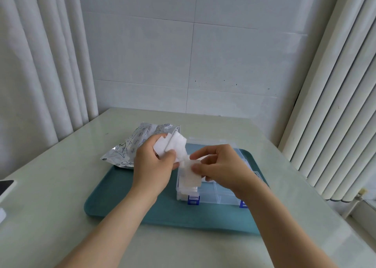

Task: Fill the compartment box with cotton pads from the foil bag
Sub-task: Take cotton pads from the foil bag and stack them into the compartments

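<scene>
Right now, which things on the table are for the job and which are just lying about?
For the job: foil bag; bunch of cotton pads, held by the left hand; single pad, pinched by the right hand over the compartment box.
Just lying about: teal tray under the box; dark device at the left edge of the table; white curtains.

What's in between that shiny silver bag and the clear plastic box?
In the head view, the left hand, gripping a bunch of cotton pads, sits between the foil bag and the compartment box, above the teal tray.
</scene>
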